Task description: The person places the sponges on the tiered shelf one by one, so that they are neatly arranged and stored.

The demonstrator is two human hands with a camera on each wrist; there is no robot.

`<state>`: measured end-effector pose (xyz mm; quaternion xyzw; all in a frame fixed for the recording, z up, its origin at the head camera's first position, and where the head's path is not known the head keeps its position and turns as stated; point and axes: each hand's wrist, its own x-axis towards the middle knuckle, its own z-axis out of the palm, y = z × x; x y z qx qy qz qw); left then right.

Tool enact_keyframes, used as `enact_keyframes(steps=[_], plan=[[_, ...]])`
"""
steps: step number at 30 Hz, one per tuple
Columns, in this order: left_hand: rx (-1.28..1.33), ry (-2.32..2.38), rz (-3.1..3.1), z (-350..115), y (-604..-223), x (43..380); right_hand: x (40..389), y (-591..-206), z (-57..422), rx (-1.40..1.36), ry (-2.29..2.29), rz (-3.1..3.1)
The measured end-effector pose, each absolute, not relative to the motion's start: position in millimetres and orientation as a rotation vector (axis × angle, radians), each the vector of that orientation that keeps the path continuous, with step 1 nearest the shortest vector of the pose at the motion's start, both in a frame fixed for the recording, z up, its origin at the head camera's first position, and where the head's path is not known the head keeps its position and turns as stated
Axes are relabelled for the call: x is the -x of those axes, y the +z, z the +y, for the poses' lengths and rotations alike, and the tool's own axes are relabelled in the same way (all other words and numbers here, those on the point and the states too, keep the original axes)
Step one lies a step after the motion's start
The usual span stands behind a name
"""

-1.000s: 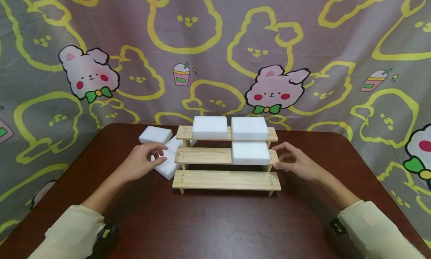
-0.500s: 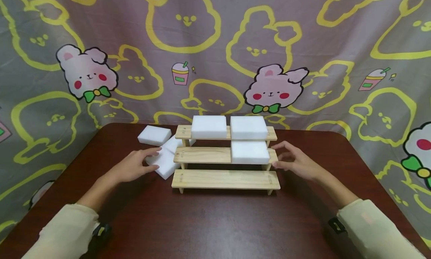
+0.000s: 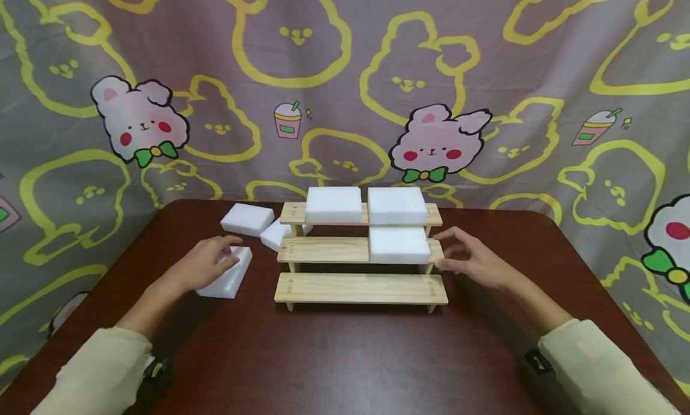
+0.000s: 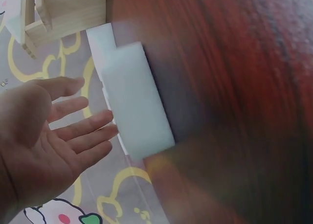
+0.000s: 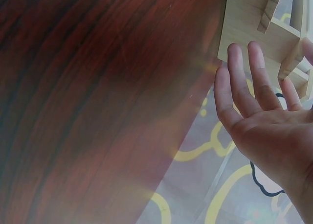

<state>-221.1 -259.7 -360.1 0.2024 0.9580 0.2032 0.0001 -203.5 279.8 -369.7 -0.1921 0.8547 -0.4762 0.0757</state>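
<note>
While the dark table (image 3: 345,355) carries everything, you have the wooden stand (image 3: 318,288) near its middle, with two blocks (image 3: 333,205) on top and a single block (image 3: 398,245) on the middle shelf (image 3: 323,249). Your right hand (image 3: 477,260) is loose and empty at the stand's right end; whether it touches, you cannot tell. Your left hand (image 3: 207,262) is unclenched, over the near white block (image 3: 233,280), which lies on the table left of the stand; contact at the fingertips is unclear. It looks like packing foam, so expect it to be very light, fairly stiff, easily dented by a hard pinch and quick to slide when nudged. Best take it gently by the two long sides, near the middle, thumb opposite fingers.
</note>
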Motion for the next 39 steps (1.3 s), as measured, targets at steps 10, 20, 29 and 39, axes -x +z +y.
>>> enact_keyframes(steps=[10, 20, 29, 39], plan=[[-0.419, 0.528, 3.095, -268.2, -365.5, 215.4, 202.8, -369.7, 280.1, 0.575, -1.43, 2.556], [-0.196, 0.361, 3.104, -268.2, -367.2, 218.1, 202.4, -370.1, 280.7, 0.571, -1.423, 2.558], [-0.189, 0.357, 3.06, -266.2, -369.3, 221.3, 202.5, -370.4, 280.3, 0.551, -1.423, 2.557], [-0.247, 0.366, 3.055, -262.8, -365.3, 216.4, 203.2, -369.1, 279.3, 0.562, -1.426, 2.556]])
